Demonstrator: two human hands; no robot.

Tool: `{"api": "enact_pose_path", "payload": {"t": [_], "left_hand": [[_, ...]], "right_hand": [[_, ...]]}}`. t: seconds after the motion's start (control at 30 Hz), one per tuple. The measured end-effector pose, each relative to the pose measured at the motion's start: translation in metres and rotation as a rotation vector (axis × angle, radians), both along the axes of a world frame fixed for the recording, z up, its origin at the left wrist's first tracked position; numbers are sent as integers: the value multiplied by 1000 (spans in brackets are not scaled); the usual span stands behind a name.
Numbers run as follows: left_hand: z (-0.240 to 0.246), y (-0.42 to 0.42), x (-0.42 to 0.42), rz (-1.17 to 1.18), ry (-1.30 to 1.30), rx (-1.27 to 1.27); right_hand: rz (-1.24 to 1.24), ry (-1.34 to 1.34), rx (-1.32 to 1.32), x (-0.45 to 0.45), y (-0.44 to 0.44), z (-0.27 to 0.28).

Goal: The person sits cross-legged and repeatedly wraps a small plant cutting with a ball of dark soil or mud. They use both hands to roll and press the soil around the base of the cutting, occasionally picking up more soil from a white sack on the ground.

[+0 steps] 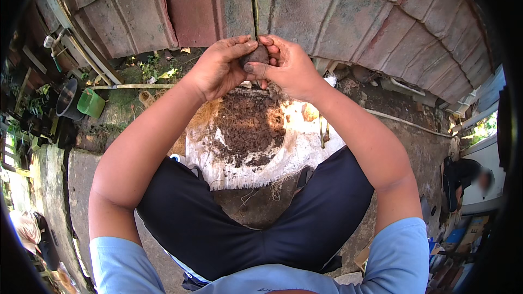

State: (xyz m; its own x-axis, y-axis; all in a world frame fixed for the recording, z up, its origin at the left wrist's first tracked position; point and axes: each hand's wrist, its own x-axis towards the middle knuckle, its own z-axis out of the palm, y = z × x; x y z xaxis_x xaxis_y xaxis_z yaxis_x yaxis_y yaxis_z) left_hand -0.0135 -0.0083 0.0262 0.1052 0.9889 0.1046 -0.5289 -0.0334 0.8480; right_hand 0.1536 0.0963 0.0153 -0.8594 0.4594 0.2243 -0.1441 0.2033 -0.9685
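Both hands are raised in front of me, soiled with dark earth. Between them is a rounded ball of dark soil [258, 56]. My left hand [224, 63] grips its left side, thumb on top. My right hand [288, 65] holds it from the right, with the thumb across its lower face. A thin green stem or leaf [254, 4] rises from the ball. Below the hands, a heap of loose brown soil [253, 126] lies on a white woven sack [229, 177] with a frayed edge. Brown fibre [200, 114] lies at the heap's left. Thin stalks [322, 132] rest on the sack's right side.
Roof tiles [302, 16] span the far side, close beyond my hands. A green plastic container [91, 103] and a dark bucket [68, 99] stand at the left. A pole [135, 86] lies near them. A hose or thin pipe [408, 123] crosses the ground at right. Another person [461, 179] is at far right.
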Motion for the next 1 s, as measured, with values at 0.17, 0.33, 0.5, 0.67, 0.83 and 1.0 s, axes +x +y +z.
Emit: {"api": "enact_pose_path", "payload": {"t": [0.17, 0.33, 0.5, 0.67, 0.83, 1.0], "left_hand": [[0, -1, 0, -57, -186, -31], [-1, -1, 6, 246, 427, -46], [9, -4, 10, 374, 649, -154], [15, 0, 15, 441, 664, -79], [8, 5, 16, 358, 491, -80], [-5, 10, 6, 408, 430, 27]], "right_hand": [[-55, -91, 40, 0, -5, 5], [-5, -178, 172, 3, 3, -1], [86, -99, 118, 11, 1, 5], [69, -17, 190, 13, 7, 7], [153, 119, -218, 14, 4, 8], [54, -22, -528, 3, -2, -7]]}}
